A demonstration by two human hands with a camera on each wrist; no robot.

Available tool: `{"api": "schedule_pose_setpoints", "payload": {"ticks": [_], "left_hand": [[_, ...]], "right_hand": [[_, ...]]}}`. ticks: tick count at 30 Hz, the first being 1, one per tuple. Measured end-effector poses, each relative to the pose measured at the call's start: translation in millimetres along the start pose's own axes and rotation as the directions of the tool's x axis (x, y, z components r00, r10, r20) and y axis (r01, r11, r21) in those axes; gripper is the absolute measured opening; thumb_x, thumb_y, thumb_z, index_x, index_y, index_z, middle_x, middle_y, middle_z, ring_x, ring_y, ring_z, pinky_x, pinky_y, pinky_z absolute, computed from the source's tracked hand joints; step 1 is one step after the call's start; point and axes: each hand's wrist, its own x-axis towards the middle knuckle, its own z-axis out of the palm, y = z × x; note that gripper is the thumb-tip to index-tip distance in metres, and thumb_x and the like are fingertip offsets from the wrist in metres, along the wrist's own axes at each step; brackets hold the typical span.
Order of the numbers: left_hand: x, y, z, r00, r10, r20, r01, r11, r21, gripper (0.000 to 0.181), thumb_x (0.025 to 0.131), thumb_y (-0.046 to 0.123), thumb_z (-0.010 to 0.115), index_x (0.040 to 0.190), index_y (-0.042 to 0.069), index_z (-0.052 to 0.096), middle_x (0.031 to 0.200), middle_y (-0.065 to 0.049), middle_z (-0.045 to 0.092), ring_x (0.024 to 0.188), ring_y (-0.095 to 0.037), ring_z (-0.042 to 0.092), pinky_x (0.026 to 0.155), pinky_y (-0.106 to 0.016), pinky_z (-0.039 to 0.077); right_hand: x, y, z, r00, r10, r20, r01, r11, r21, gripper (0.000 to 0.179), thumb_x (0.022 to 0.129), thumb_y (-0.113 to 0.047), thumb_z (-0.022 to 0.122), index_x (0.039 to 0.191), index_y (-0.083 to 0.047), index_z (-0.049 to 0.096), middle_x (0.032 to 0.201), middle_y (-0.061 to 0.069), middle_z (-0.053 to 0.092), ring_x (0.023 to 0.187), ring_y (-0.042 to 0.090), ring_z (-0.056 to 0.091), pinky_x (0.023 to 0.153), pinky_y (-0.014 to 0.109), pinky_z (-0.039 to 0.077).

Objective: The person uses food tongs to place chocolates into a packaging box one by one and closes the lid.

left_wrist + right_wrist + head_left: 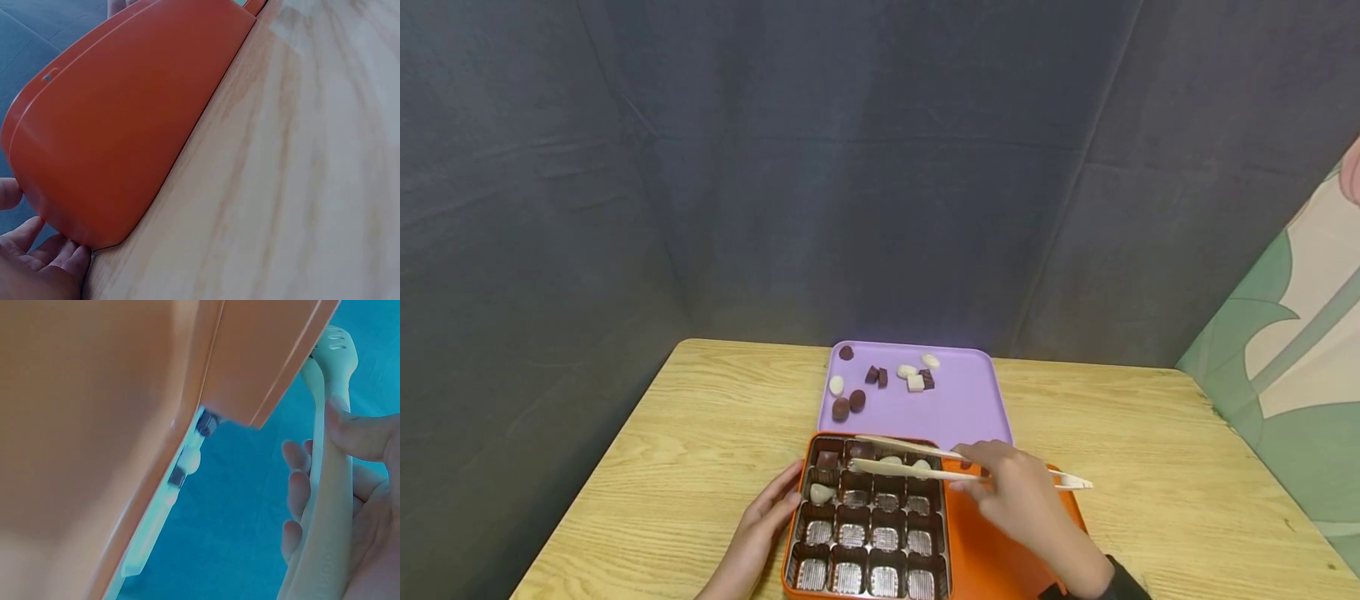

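My right hand [1018,496] holds pale tongs [902,470] by their middle, the thumb on one arm and the fingers on the other. The tongs' tips reach over the back row of a chocolate box [950,533]. A dark chocolate [861,450] lies between the tips; whether they touch it cannot be told. My left hand [763,517] rests against the box's left side, its fingers touching the orange wall [112,125]. A dark square chocolate [827,460] and two white chocolates [922,465] share that back row. Another white chocolate [822,493] is in the second row, far left.
Behind the box lies a purple tray [962,400] with several dark and white chocolates toward its left. An orange lid-like piece [981,542] is at the box's right, under my right arm. A grey cloth [880,167] hangs behind the wooden table [700,433].
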Motion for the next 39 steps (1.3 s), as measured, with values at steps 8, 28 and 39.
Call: {"api": "schedule_pose_setpoints", "payload": {"ticks": [8,28,39], "left_hand": [[-0.7,1.0,0.2,1.0,0.007,0.001,-0.007,1.0,-0.002,0.044,0.088,0.023,0.046,0.131,0.017,0.036,0.134,-0.001,0.034,0.121,-0.014,0.029,0.098,-0.03,0.023],[-1.4,0.2,-0.1,1.0,-0.004,0.008,0.004,1.0,-0.008,0.045,0.088,0.024,0.046,0.131,0.017,0.036,0.135,0.001,0.032,0.122,-0.014,0.027,0.093,-0.019,0.027],[-0.6,0.6,1.4,1.0,0.005,-0.002,-0.005,1.0,-0.01,0.044,0.088,0.024,0.047,0.13,0.018,0.037,0.134,0.001,0.034,0.122,-0.011,0.029,0.092,-0.016,0.028]], "right_hand": [[-13.0,-14.1,-2.2,0.997,-0.078,-0.011,0.078,0.997,0.0,0.04,0.061,-0.035,0.075,0.097,-0.02,0.066,0.09,-0.012,0.061,0.066,-0.003,0.051,0.058,0.02,0.046],[-18.6,-19.0,-1.3,0.996,-0.087,0.009,0.087,0.992,-0.095,0.045,0.062,-0.041,0.072,0.101,-0.02,0.065,0.092,-0.008,0.062,0.077,0.004,0.055,0.066,0.027,0.048],[-16.4,-18.8,-2.2,0.997,-0.072,0.017,0.074,0.993,-0.09,0.045,0.062,-0.04,0.073,0.101,-0.019,0.065,0.091,-0.01,0.061,0.07,0.0,0.053,0.061,0.026,0.047]]}}
